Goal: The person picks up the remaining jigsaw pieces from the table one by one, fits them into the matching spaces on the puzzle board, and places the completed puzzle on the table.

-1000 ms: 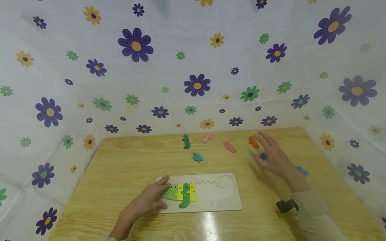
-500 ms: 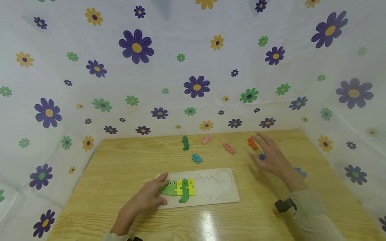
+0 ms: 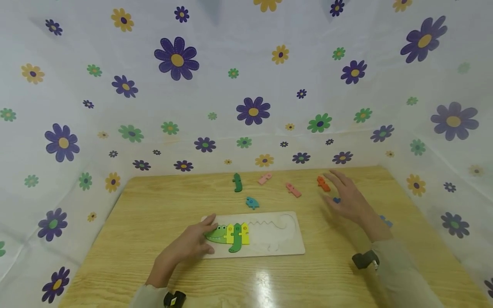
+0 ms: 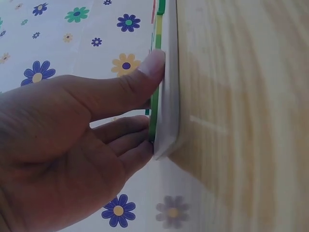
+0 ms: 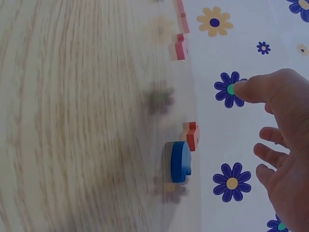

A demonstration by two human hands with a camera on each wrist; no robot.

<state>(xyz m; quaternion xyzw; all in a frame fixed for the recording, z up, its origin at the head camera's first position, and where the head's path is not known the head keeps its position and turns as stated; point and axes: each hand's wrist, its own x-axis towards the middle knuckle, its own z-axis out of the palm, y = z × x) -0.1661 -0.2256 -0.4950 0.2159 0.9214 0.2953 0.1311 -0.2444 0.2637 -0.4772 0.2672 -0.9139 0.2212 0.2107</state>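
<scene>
Now my left hand (image 3: 191,242), gripping the pale wooden crocodile board (image 3: 286,241), has slid its unfilled half nearer the teal puzzle piece (image 3: 252,202), my right hand (image 3: 351,204) hovering, fingers apart, by a rounded blue piece (image 5: 180,162).

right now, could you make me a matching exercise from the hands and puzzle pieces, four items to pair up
1. left hand
2. right hand
3. light blue piece
4. crocodile head

A. raised above the table, holding nothing
B. fitted in the board beside a yellow piece
C. touching the board's left end
D. lying loose on the table

Pairs: 1-C, 2-A, 3-D, 4-B
</scene>
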